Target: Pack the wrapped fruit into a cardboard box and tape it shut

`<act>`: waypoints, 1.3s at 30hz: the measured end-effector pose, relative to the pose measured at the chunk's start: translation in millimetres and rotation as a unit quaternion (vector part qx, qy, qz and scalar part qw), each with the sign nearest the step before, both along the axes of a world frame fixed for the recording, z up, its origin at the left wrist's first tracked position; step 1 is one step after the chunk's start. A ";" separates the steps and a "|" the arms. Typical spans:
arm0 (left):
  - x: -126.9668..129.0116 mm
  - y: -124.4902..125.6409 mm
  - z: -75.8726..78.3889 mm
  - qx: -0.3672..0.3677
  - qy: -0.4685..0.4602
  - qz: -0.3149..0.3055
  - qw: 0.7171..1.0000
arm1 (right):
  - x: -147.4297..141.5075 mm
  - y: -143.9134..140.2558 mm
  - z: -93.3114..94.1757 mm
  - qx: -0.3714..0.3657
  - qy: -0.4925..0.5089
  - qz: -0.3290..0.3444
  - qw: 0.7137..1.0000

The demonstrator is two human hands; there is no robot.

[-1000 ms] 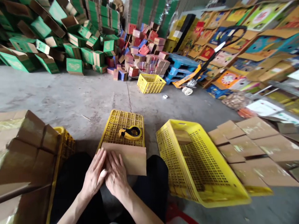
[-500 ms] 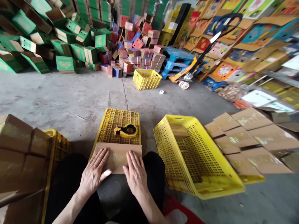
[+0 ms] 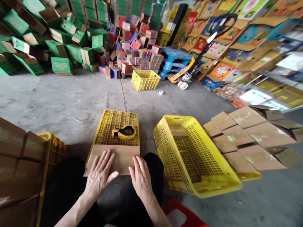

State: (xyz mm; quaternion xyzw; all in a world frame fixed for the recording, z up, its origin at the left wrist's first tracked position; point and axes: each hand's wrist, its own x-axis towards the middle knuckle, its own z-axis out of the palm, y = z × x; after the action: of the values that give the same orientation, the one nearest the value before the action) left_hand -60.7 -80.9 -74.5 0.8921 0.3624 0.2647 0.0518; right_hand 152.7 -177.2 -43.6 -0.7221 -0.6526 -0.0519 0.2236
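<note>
Head view looked down on a flat brown cardboard piece (image 3: 118, 157) lying across the near edge of an upturned yellow crate (image 3: 118, 126), right in front of the seated person's dark-trousered knees. Left hand (image 3: 100, 175) lay palm-down on the card's left part, fingers spread and flat, gripping nothing. Right hand (image 3: 141, 176) pressed the card's right near corner, fingers straight and together, also unclenched. Just beyond the card, on the crate's perforated grid top, sat a yellow-and-black tape dispenser (image 3: 124, 132) — rounded, plastic, not touching either hand.

Crowding the right side: an open yellow basket (image 3: 196, 164), tilted, with slotted plastic walls and a brown card piece deep inside. Past it lay a spread of flattened brown boxes (image 3: 248, 138), matte with glossy tape strips. Left side was blocked by stacked brown cartons (image 3: 19, 157) sitting in another yellow crate (image 3: 55, 148).

Floor was rough grey concrete (image 3: 71, 97), cracked and stained. Further off — a small yellow basket (image 3: 145, 79), a white tape roll (image 3: 161, 92), a blue pallet (image 3: 176, 58) and a pallet jack (image 3: 189, 71) with a long black handle. Heaps of green boxes (image 3: 59, 41) and red-pink boxes (image 3: 137, 47) stood against the back; printed colourful cartons (image 3: 236, 41) leaned on the right.
</note>
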 end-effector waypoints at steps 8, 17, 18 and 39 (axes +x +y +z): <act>32.8 -18.8 -2.7 0.000 0.032 -0.076 0.997 | 25.7 7.1 10.0 -0.011 0.039 0.043 0.998; 32.0 -16.1 -4.4 0.029 0.055 -0.078 0.995 | 26.3 23.4 4.6 -0.006 0.049 0.037 0.998; 32.5 -16.8 -4.4 0.028 0.048 -0.078 0.995 | 24.8 24.1 4.7 -0.007 0.046 0.037 0.998; 37.1 -31.0 8.0 0.030 0.064 -0.073 0.995 | 8.4 -17.1 -6.6 -0.042 0.003 0.054 0.998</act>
State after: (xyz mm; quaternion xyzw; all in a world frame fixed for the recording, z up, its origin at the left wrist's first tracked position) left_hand -23.7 -111.9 -66.5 0.9326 0.2904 0.2132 0.0211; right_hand 161.0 -194.3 -50.3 -0.6947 -0.6916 -0.0099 0.1972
